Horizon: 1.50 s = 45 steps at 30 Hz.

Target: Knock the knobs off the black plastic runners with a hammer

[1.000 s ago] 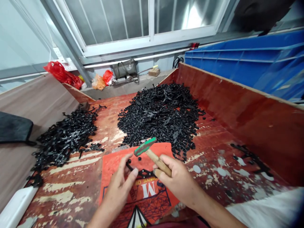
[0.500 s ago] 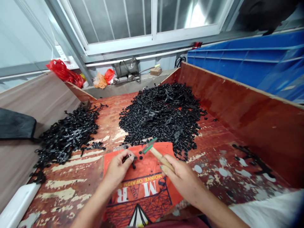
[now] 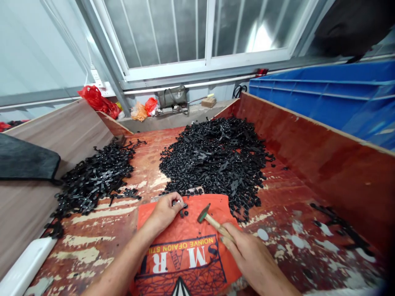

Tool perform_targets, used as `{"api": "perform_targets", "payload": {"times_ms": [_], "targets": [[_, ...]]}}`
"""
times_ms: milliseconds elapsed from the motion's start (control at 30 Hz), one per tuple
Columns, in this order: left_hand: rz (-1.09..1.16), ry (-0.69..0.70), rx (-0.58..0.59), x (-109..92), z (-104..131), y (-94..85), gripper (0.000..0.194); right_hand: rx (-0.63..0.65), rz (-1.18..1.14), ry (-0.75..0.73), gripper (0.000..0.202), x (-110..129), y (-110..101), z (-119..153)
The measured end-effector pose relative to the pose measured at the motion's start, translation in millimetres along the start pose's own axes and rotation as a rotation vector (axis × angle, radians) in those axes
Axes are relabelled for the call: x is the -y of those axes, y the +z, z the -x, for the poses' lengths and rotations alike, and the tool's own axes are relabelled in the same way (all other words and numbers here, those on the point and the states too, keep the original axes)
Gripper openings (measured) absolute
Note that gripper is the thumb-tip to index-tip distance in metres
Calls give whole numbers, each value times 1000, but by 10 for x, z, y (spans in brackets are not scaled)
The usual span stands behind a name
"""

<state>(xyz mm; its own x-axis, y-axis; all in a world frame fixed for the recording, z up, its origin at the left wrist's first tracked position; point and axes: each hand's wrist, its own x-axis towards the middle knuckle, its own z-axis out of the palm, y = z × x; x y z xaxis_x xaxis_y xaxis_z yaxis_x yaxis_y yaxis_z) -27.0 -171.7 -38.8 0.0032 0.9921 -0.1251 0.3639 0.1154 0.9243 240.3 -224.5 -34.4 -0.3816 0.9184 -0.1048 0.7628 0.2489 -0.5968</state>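
Note:
My right hand (image 3: 239,242) is closed round the wooden handle of a hammer (image 3: 216,224), whose green-marked head hangs above an orange printed cloth (image 3: 173,246). At the cloth's far edge, my left hand (image 3: 168,209) pinches a small black part (image 3: 182,207) with shiny rivet-like dots; my fingers partly hide it. A few tiny black round pieces (image 3: 185,213) lie beside those fingertips. Just beyond the cloth rises a large heap of black parts (image 3: 212,160). To the left lies a smaller pile of jointed black pieces (image 3: 98,176) with shiny dots.
A red-brown board (image 3: 308,144) walls the right side, with a blue crate (image 3: 321,96) behind it. A wood-grain panel (image 3: 70,139) stands at left. A white object (image 3: 33,259) lies front left. Dark strips (image 3: 345,230) lie at right.
The hammer head has swung away from the left hand, to the right and lower. My left hand stays by the small black part, now turned more over it. The camera view has shifted slightly.

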Motion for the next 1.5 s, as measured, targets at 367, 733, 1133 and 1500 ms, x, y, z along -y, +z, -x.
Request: {"api": "perform_targets", "payload": {"times_ms": [367,733,1133,1500], "targets": [[169,-112,-49,-10,-48,85,14,-68,-24,-245,54,244,-158,-279],[290,-247,36,-46,-26,0,14,-199,-13,-341,56,283,-145,-463],[311,-234,44,35,-29,11,18,-139,102,-324,63,263,-88,-522],[340,-205,40,-14,-5,22,24,-109,30,-254,56,347,-140,-572]]}}
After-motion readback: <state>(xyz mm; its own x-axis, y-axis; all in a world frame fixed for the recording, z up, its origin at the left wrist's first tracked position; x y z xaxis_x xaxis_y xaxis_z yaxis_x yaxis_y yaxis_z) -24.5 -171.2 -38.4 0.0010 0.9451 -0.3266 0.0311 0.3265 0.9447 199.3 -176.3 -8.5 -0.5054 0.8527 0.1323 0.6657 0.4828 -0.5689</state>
